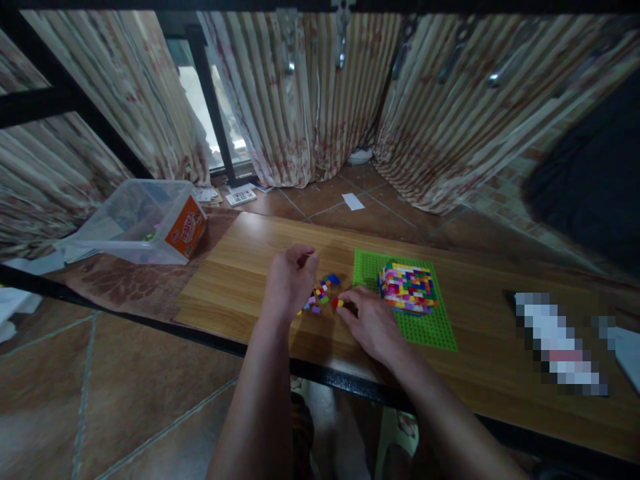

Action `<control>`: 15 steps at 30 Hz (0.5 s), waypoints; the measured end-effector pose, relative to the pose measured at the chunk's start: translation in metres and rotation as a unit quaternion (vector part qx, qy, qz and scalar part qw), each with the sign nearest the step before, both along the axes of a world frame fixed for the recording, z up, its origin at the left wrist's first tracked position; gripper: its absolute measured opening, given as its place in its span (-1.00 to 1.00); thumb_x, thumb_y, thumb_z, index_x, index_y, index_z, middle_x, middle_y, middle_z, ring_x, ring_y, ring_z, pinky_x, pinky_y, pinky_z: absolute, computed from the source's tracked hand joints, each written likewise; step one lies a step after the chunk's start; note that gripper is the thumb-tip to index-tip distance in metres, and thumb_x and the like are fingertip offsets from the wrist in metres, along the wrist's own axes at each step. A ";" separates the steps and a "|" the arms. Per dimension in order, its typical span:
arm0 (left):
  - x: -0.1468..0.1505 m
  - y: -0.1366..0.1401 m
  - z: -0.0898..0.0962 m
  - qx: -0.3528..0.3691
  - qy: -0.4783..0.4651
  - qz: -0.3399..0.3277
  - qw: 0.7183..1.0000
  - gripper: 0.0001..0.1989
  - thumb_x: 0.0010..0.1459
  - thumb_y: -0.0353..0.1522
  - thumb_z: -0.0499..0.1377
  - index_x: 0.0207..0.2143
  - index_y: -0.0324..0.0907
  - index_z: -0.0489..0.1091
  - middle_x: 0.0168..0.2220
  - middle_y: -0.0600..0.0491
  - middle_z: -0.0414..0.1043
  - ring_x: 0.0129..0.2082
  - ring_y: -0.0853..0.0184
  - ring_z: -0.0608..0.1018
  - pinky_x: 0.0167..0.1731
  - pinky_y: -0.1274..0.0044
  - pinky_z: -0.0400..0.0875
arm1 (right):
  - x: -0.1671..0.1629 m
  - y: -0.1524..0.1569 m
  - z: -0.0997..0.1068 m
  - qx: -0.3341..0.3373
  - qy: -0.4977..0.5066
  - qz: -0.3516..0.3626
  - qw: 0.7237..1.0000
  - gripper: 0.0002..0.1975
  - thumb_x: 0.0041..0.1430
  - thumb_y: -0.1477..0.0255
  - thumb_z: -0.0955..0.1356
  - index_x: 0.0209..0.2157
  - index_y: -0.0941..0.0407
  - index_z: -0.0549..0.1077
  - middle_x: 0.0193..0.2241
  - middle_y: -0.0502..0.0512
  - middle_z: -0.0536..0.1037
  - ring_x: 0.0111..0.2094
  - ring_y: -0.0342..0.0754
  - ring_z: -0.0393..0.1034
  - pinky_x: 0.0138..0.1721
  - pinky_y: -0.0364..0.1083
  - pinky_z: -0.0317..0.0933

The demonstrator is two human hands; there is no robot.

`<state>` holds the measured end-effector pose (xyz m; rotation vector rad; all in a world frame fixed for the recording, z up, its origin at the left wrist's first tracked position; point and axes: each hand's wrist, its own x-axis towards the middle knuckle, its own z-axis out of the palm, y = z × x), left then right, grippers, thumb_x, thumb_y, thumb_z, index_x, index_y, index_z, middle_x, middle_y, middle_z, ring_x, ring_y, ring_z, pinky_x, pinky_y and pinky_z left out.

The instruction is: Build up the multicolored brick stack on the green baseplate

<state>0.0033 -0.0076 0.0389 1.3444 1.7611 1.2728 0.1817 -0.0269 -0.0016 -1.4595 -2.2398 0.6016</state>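
Observation:
My left hand [294, 279] is raised just above the wooden table, its fingers curled in with the tips pressed together. Whatever it may hold is too small or hidden to make out. Low over the tabletop, my right hand [369, 319] pinches small red and yellow toy bricks [336, 303] between thumb and forefinger. Between my hands lies a loose pile of colourful bricks [323, 291], partly covered by the left hand. To the right, a multicoloured brick block [407, 287] stands on a green baseplate [430, 333], whose near left part is behind my right hand.
A clear plastic bin [135, 227] with an orange label and some bricks inside stands at the left. The wooden table [240, 267] has a dark front edge. A blurred-out flat object [557, 343] lies at the right. Striped curtains [320, 100] hang behind.

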 end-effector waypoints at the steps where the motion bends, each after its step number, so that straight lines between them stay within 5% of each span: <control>1: 0.000 0.000 0.000 -0.002 0.010 -0.005 1.000 -0.72 0.08 -0.31 0.16 -0.20 -0.22 0.56 -0.41 0.05 0.55 -0.41 0.35 0.54 -0.40 0.56 0.37 | 0.000 0.001 0.000 0.001 0.007 0.004 1.000 -0.85 0.21 0.48 0.34 -0.18 0.10 0.52 -0.23 0.11 0.53 -0.17 0.03 0.44 -0.10 -0.01 0.28; 9: 0.002 0.000 0.004 -0.008 0.046 -0.011 0.999 -0.69 0.10 -0.33 0.12 -0.18 -0.25 0.55 -0.40 0.03 0.56 -0.40 0.34 0.54 -0.38 0.56 0.38 | -0.017 0.021 -0.001 0.032 -0.021 -0.012 0.999 -0.56 0.26 0.58 0.22 0.15 0.15 0.36 0.01 0.23 0.45 -0.03 0.06 0.41 0.01 0.00 0.29; 15: 0.001 -0.002 0.009 -0.026 0.081 -0.025 0.996 -0.67 0.12 -0.34 0.10 -0.14 -0.26 0.55 -0.40 0.05 0.55 -0.39 0.35 0.53 -0.38 0.57 0.37 | -0.026 0.031 0.001 0.018 -0.128 -0.004 0.992 -0.68 0.31 0.49 0.23 0.04 0.03 0.44 -0.02 0.17 0.44 -0.12 0.06 0.45 -0.23 -0.04 0.31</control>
